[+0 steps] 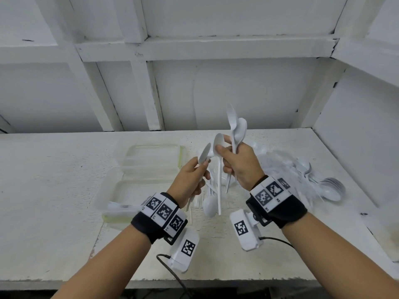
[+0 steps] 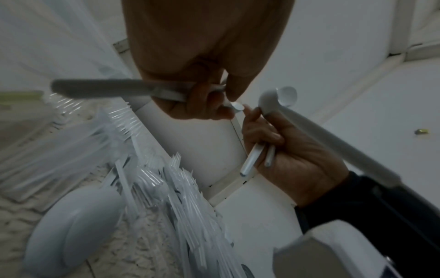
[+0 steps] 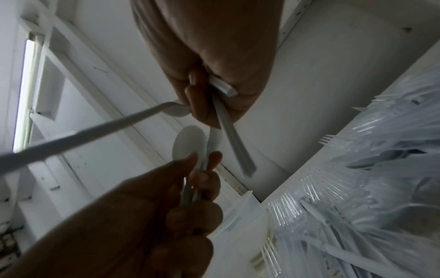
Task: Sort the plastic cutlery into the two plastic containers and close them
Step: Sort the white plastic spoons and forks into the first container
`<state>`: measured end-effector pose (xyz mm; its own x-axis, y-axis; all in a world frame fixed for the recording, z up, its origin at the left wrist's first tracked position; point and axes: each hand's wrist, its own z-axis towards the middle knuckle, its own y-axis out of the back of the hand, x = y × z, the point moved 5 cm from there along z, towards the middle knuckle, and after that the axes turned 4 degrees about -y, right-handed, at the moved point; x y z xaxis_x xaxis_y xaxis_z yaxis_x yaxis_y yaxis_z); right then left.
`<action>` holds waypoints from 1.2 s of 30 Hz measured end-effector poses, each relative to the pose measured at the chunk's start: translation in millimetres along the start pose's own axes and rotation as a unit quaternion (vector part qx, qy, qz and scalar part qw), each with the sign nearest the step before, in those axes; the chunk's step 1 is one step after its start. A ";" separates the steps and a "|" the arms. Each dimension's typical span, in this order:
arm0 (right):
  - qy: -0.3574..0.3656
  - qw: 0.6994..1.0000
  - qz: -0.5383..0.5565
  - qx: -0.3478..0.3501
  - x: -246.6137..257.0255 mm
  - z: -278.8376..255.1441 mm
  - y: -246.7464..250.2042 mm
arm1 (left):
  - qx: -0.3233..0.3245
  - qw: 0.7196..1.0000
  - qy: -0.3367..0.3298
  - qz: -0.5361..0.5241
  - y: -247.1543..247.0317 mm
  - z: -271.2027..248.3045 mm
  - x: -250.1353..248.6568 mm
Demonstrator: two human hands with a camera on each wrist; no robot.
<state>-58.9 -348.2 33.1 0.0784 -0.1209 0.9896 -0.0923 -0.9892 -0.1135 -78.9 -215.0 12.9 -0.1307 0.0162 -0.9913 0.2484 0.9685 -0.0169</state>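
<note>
Both hands are raised above the white table (image 1: 54,180), close together, each holding white plastic spoons. My left hand (image 1: 203,167) grips a few spoons (image 1: 204,156) by their handles, bowls up; the wrist view shows the left hand (image 2: 202,107) curled round the handles (image 2: 107,90). My right hand (image 1: 224,147) grips several spoons (image 1: 240,130) upright and pinches one more (image 1: 218,141) by its bowl, handle hanging down. Two clear containers lie open at left: the far one (image 1: 151,147), and the near one (image 1: 112,216) with clear forks (image 1: 122,206) in it.
A loose pile of clear forks (image 1: 280,165) and stacked white spoons (image 1: 330,190) covers the table to the right. One spoon (image 1: 209,205) lies under my hands. White walls enclose the back and the right side. The table's front edge is near my forearms.
</note>
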 end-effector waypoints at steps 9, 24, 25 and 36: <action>-0.021 0.993 -0.097 -0.070 -6.4 3.2 8.5 | 0.021 1.000 -0.004 -0.003 -7.8 -8.3 -8.6; 0.069 0.985 -0.158 -0.010 10.8 -12.5 -2.4 | 0.124 0.962 0.120 -0.211 -23.6 -10.8 -6.2; 0.058 0.986 -0.155 -0.002 10.0 -11.5 -1.3 | 0.136 0.961 0.119 -0.211 -23.6 -11.4 -6.4; -0.061 0.990 -0.019 0.123 9.5 -8.2 3.9 | 0.242 0.946 0.104 -0.190 -15.1 -21.2 -17.8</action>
<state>-66.7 -352.5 42.8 0.1987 -0.0783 0.9769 0.1556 -0.9817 -0.1103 -100.7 -224.6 33.5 -0.4727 -0.2118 -0.8554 0.5490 0.6885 -0.4739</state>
